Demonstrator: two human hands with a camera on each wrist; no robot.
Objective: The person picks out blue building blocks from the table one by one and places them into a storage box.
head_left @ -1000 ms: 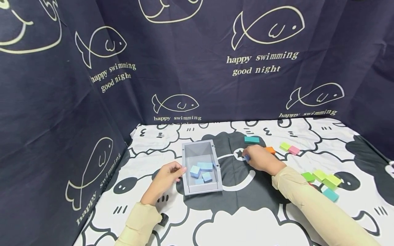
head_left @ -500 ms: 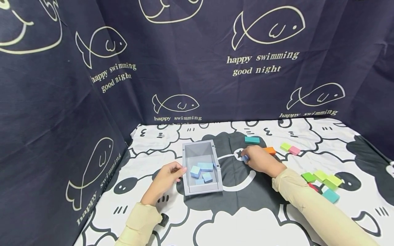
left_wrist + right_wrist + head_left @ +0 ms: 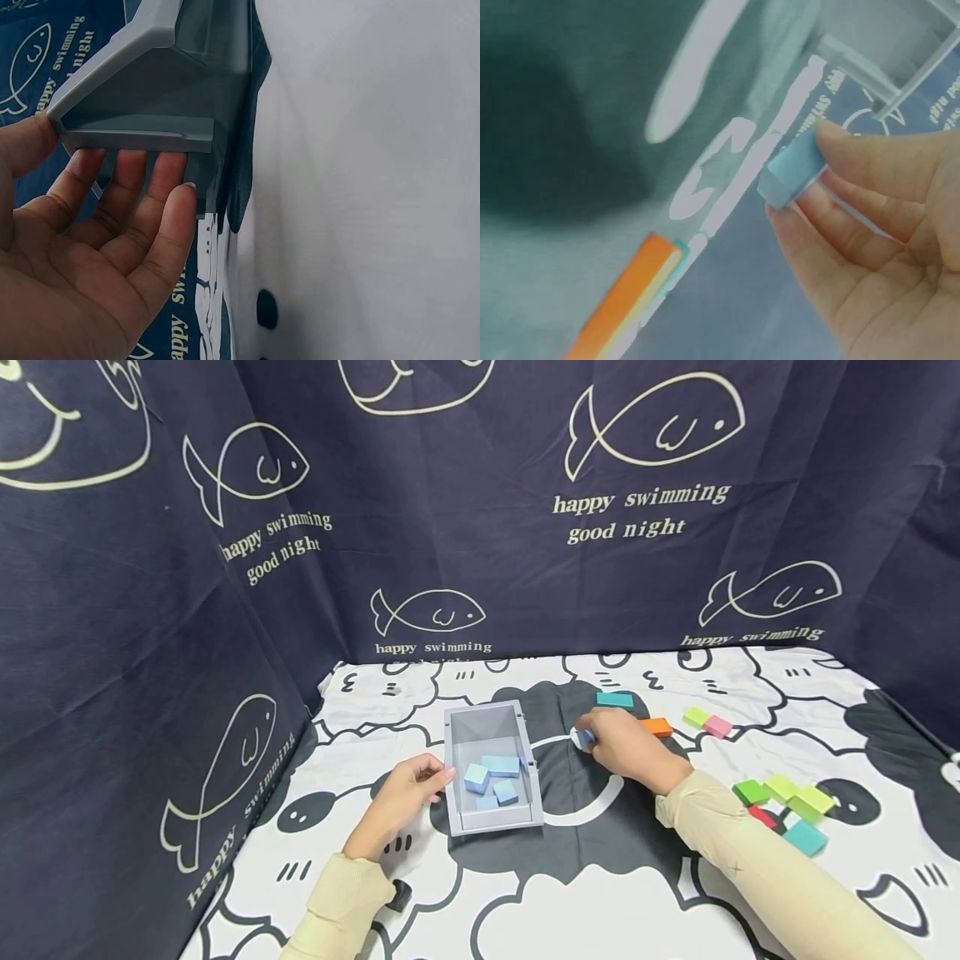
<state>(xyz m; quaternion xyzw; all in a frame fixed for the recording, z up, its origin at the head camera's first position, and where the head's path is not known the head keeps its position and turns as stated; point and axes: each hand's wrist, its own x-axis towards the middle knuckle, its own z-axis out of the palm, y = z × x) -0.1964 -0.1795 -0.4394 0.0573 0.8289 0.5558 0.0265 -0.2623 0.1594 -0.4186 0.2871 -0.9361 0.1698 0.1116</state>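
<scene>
A grey plastic bin (image 3: pixel 531 793) stands on the cloth with several light blue blocks (image 3: pixel 500 766) inside. At its left side, my left hand (image 3: pixel 408 789) holds the rim, thumb at the upper edge and fingertips under the lip in the left wrist view. Right of the bin, my right hand (image 3: pixel 628 745) pinches a blue block (image 3: pixel 791 169) between thumb and fingers, over the printed star. Just behind that hand lies an orange block (image 3: pixel 657 727), also seen in the right wrist view.
A teal block (image 3: pixel 615 700) lies farther back. Yellow-green (image 3: pixel 696 717) and pink (image 3: pixel 718 727) blocks sit side by side at the right. Nearer, beside the right sleeve, are green (image 3: pixel 752 792), yellow-green, red (image 3: pixel 762 816) and teal blocks. A dark curtain (image 3: pixel 480 527) rises behind.
My right hand has shifted a little left toward the bin with the blue block in its fingers, uncovering more of the orange block. The left hand and bin stay put.
</scene>
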